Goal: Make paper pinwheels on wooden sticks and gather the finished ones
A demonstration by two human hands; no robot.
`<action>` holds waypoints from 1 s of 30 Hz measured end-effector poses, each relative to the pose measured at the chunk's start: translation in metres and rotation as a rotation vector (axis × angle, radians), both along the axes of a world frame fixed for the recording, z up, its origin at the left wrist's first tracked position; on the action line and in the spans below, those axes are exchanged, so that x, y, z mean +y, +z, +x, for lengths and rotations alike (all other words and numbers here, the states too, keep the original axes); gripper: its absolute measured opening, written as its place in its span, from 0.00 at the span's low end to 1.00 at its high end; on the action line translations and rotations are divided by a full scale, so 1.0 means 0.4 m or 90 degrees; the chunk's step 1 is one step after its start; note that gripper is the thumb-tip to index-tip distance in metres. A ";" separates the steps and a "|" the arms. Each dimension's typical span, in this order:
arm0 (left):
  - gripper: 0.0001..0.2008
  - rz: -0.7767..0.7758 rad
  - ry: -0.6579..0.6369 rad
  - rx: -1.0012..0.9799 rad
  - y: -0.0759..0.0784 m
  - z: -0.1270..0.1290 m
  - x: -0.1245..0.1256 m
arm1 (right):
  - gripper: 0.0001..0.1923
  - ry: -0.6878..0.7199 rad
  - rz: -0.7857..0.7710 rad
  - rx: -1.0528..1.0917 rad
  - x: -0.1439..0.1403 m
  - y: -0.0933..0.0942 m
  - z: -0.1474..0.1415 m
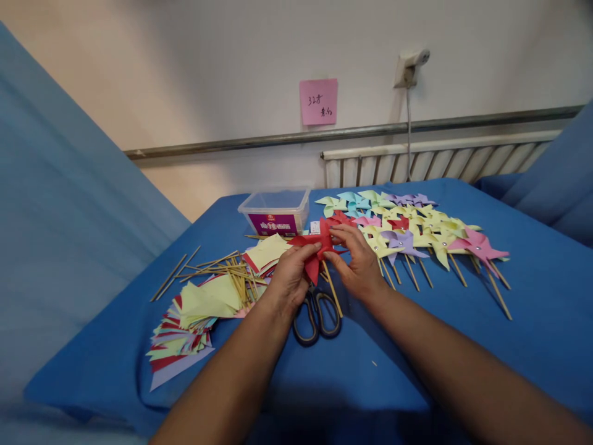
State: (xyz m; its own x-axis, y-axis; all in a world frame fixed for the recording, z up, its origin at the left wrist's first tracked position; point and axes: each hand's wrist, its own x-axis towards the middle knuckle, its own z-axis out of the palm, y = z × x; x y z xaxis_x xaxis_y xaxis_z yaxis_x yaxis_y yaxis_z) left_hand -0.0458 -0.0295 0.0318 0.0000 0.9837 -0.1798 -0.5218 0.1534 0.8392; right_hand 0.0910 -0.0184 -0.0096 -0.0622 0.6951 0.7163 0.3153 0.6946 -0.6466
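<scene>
Both my hands hold a red paper pinwheel (317, 247) just above the blue table (546, 290). My left hand (291, 275) pinches its left blades. From the right, my right hand (356, 259) grips its centre, where a thin wooden stick (332, 289) hangs down from the paper. Black-handled scissors (317, 316) lie on the cloth directly under my hands.
A stack of cut coloured paper squares (194, 321) and loose wooden sticks (217, 267) lie to the left. Several finished pinwheels (417, 232) on sticks spread out to the right. A clear plastic box (275, 211) stands at the back. A radiator (440, 162) and a pink note (318, 101) are on the wall.
</scene>
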 end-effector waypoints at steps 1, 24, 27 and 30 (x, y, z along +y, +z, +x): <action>0.11 -0.001 0.000 -0.003 0.001 0.000 0.000 | 0.19 0.005 -0.034 0.032 0.000 -0.001 -0.001; 0.07 0.030 -0.083 -0.002 0.033 -0.027 -0.003 | 0.23 0.218 -0.461 0.424 -0.002 0.008 -0.029; 0.12 0.048 -0.087 0.042 0.028 -0.022 -0.002 | 0.23 0.222 -0.457 0.416 0.002 0.006 -0.033; 0.15 0.057 -0.042 0.066 0.022 -0.015 0.002 | 0.23 0.217 -0.462 0.402 0.001 0.008 -0.043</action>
